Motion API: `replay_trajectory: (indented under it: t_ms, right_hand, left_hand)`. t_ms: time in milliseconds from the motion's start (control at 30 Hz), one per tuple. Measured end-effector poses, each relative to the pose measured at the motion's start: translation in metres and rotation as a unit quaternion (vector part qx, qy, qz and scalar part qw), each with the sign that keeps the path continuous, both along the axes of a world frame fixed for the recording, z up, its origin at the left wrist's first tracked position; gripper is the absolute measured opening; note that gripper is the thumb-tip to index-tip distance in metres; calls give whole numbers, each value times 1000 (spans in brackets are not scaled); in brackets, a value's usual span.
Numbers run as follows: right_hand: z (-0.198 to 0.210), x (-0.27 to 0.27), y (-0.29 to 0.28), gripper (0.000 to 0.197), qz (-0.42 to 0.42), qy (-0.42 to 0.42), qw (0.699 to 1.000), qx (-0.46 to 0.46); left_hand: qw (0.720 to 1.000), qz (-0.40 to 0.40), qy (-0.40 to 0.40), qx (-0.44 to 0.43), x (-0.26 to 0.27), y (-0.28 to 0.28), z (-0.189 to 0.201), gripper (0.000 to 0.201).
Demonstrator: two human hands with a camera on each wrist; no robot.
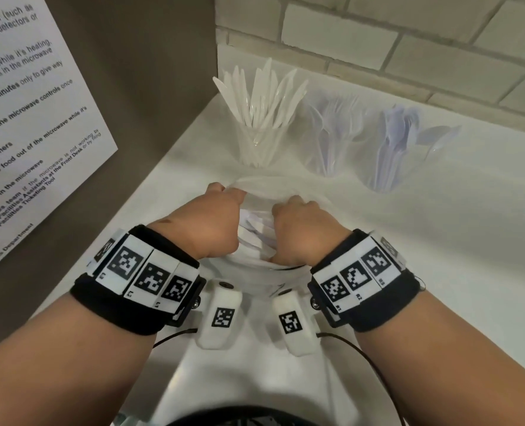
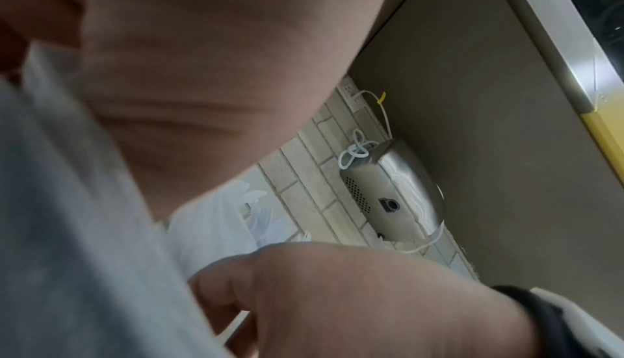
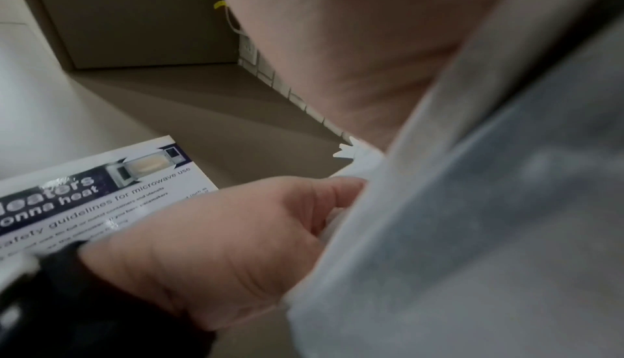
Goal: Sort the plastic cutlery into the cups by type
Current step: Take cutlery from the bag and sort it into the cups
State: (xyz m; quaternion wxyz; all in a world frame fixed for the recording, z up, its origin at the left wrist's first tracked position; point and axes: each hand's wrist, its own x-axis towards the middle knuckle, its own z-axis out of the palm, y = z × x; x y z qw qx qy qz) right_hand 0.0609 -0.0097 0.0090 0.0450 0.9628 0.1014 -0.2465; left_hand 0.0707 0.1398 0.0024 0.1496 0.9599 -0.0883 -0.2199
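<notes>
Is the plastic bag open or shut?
Open: both hands, left hand and right hand, hold the bag mouth apart, cutlery visible inside.

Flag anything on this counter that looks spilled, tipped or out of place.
Nothing stands out. The three cups stand upright with cutlery inside, and both hands, left hand and right hand, grip the plastic bag.

Microwave-safety notice (image 1: pixel 24 118) on brown panel, brick wall (image 1: pixel 408 41), steel wall-mounted unit (image 2: pixel 391 190) with cord.

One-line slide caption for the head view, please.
Both hands, left hand and right hand, grip a clear plastic bag of cutlery before three cups on a white counter.
</notes>
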Motion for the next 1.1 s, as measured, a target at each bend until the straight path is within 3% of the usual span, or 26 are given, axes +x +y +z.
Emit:
replay_trajectory:
  t_ms: [100, 233, 433, 567, 667, 767, 867, 1100]
  right_hand:
    - [-1, 1, 5, 53, 9, 21, 1000, 2]
    - [-5, 3, 11, 71, -26, 46, 999, -1]
    - [-4, 3, 1, 60, -18, 10, 996, 81]
    - [-2, 3, 2, 54, 2, -13, 998, 65]
    - [8, 4, -2, 53, 25, 40, 998, 34]
    - [10, 2, -4, 71, 42, 79, 996, -5]
    - [-2, -1, 1, 85, 20, 37, 999, 22]
    - [-6, 1, -5, 46, -25, 18, 993, 112]
  left_hand:
    - [1000, -7, -2, -24, -1, 0, 0, 72]
    - [998, -16, -10, -52, -1, -4, -2, 79]
    - [998, -57, 17, 7, -4, 7, -9, 84]
    - [995, -89, 22, 47, -12, 7, -15, 90]
    - [996, -74, 16, 50, -14, 6, -12, 93]
    - [997, -74, 8, 34, -16, 5, -13, 94]
    - [996, -79, -3, 49, -20, -1, -11, 90]
    - [992, -99, 9, 73, -30, -7, -10, 90]
